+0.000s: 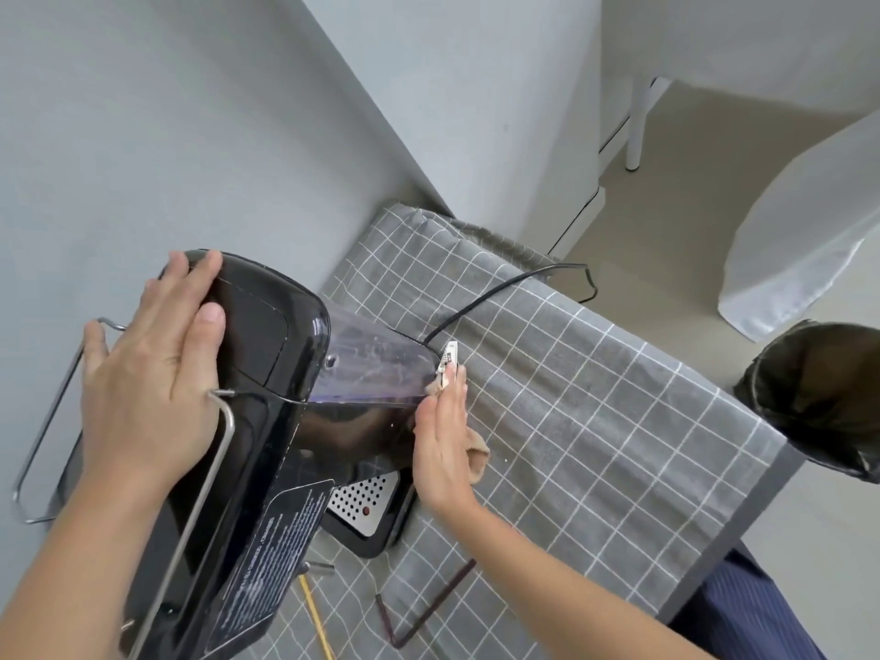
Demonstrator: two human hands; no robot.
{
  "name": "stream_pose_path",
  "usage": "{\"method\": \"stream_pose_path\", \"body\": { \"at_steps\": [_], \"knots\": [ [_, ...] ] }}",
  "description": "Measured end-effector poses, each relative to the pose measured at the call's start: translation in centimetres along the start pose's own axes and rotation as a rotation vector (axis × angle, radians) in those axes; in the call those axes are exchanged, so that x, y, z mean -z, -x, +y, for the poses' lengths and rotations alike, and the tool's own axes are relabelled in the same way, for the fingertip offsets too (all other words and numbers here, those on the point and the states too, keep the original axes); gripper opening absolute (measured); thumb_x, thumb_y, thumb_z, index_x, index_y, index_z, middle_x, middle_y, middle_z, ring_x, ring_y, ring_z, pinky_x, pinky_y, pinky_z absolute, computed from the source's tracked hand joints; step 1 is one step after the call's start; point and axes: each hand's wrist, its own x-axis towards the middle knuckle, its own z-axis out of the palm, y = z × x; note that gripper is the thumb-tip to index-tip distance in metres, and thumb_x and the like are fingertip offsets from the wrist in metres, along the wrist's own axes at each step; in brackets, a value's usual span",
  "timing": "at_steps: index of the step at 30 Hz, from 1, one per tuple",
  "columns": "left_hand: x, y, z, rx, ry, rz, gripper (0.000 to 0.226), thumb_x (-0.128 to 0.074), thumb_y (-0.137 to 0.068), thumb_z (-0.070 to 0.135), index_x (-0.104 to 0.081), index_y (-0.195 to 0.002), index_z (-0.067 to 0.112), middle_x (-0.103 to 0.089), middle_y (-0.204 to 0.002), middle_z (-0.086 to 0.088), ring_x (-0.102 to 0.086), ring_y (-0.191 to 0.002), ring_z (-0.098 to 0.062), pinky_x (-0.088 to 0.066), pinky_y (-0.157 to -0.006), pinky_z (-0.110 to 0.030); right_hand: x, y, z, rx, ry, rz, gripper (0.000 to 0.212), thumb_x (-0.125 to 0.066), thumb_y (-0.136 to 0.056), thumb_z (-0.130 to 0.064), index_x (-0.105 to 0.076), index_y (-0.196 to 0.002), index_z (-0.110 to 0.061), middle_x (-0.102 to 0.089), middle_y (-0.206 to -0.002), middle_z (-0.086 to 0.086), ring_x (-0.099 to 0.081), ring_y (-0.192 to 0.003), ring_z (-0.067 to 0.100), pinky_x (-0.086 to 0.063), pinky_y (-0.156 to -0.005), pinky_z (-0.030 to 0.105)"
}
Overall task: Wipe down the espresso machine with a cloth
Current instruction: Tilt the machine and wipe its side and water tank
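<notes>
Right now you are in the middle of the wiping itself. Nearest you, on the checked tablecloth [595,421] covering the worktop, lie a yellow stick [316,621] and a dark bent strip [428,607], both loose beside the espresso machine [266,421]. The machine stands at the worktop's left edge, against the wall, with its perforated drip tray [364,500] showing low on the side toward you.

Your left hand [147,373] lies flat on the machine's glossy black top, fingers straight and spread a little, steadying it; a wire rail [209,473] runs past your wrist. Your right hand [440,440] is held edge-on with straight fingers together, pressing the tan cloth [476,457] against the machine's right side, just under the clear water tank [376,369]. Part of the cloth pokes out above your fingertips and part bunches below your palm.

The next move, as I judge it, calls for sliding the cloth along that side panel while your left hand keeps the body from shifting; mind the power cord [500,290] trailing off the far edge behind the tank.

As for containers, the tank looks streaked and I cannot tell whether it holds water. Farther right, beyond the worktop, a bin [819,397] with a dark liner stands on the floor; what it holds is hidden.
</notes>
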Motion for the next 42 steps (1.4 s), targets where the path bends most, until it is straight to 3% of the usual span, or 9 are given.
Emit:
{"method": "stream_pose_path", "body": {
  "at_steps": [4,9,14,20,25,28,34,38,42],
  "knots": [
    [-0.1,0.2,-0.1,-0.013,-0.007,0.012,0.048,-0.019,-0.098,0.046,-0.03,-0.144,0.044,-0.026,-0.156,0.012,-0.022,-0.142,-0.002,-0.003,-0.116,-0.051,-1.9,1.0,-5.1,-0.108,-0.115,0.127,0.079,-0.007,-0.083,-0.066,0.003,-0.154,-0.035,0.012,-0.162,-0.018,0.012,-0.148,-0.002,0.002,-0.124,0.04],
    [-0.6,-0.2,-0.8,-0.023,0.055,0.049,0.045,-0.02,-0.097,0.047,-0.028,-0.14,0.051,-0.029,-0.155,0.011,-0.024,-0.143,-0.006,-0.012,-0.116,-0.056,-2.7,7.8,-12.2,0.425,-0.06,0.016,0.086,0.01,-0.085,-0.073,0.004,-0.156,-0.026,0.021,-0.163,-0.009,0.022,-0.149,0.011,0.011,-0.121,0.041],
    [-0.8,-0.6,-1.3,-0.043,0.108,0.053,0.042,-0.021,-0.097,0.049,-0.029,-0.138,0.054,-0.031,-0.155,0.008,-0.025,-0.143,-0.008,-0.016,-0.115,-0.057,-1.6,2.6,-13.1,0.702,-0.081,0.1,0.083,0.002,-0.094,-0.062,-0.05,-0.14,-0.018,-0.05,-0.142,-0.001,-0.04,-0.138,0.011,-0.028,-0.114,0.045],
    [-0.3,0.0,-0.4,-0.016,-0.005,0.042,0.047,-0.021,-0.098,0.044,-0.035,-0.143,0.04,-0.029,-0.155,0.009,-0.026,-0.144,-0.011,-0.009,-0.115,-0.054,0.9,-5.0,-3.6,0.247,-0.095,0.082,0.082,-0.007,-0.092,-0.073,-0.067,-0.119,-0.025,-0.068,-0.107,-0.008,-0.056,-0.105,-0.006,-0.041,-0.102,0.035],
    [-0.2,-0.1,-0.3,-0.014,-0.045,0.028,0.05,-0.018,-0.097,0.048,-0.034,-0.143,0.041,-0.03,-0.155,0.007,-0.028,-0.143,-0.013,-0.014,-0.113,-0.057,-1.3,-1.1,-4.7,-0.044,-0.113,0.206,0.084,0.0,-0.085,-0.075,-0.037,-0.146,-0.032,-0.034,-0.154,-0.009,-0.018,-0.138,-0.01,-0.007,-0.122,0.031],
    [0.0,-0.1,-0.3,-0.021,-0.039,0.033,0.05,-0.019,-0.096,0.048,-0.034,-0.143,0.041,-0.03,-0.155,0.007,-0.028,-0.143,-0.013,-0.013,-0.113,-0.057,-2.7,2.7,-7.4,0.122,-0.082,0.104,0.093,0.011,-0.075,-0.083,-0.012,-0.153,-0.039,-0.004,-0.162,-0.022,0.008,-0.145,-0.01,0.008,-0.12,0.027],
    [-0.2,-0.1,-0.3,-0.007,-0.015,0.034,0.046,-0.022,-0.099,0.042,-0.034,-0.143,0.04,-0.029,-0.155,0.007,-0.026,-0.144,-0.013,-0.003,-0.115,-0.05,0.3,-3.5,-5.3,0.189,-0.082,0.106,0.075,-0.011,-0.096,-0.066,-0.032,-0.152,-0.021,-0.046,-0.148,-0.007,-0.021,-0.125,-0.028,-0.006,-0.121,0.021],
    [-0.2,-0.1,-0.3,-0.016,-0.026,0.038,0.047,-0.021,-0.099,0.044,-0.034,-0.143,0.039,-0.03,-0.155,0.007,-0.026,-0.144,-0.012,-0.005,-0.114,-0.053,0.0,-3.2,-2.4,0.061,-0.044,0.101,0.09,-0.006,-0.084,-0.08,-0.006,-0.156,-0.027,-0.017,-0.162,-0.011,-0.012,-0.15,0.007,-0.01,-0.124,0.04],
    [-0.3,-0.2,-0.6,-0.016,-0.04,0.035,0.048,-0.02,-0.097,0.046,-0.032,-0.144,0.04,-0.031,-0.155,0.008,-0.024,-0.144,-0.009,-0.007,-0.114,-0.055,0.0,-2.1,-2.4,-0.13,-0.117,0.11,0.065,-0.012,-0.099,-0.06,0.005,-0.155,-0.034,-0.016,-0.164,-0.006,-0.009,-0.152,0.015,-0.001,-0.118,0.03]
  ]
}}
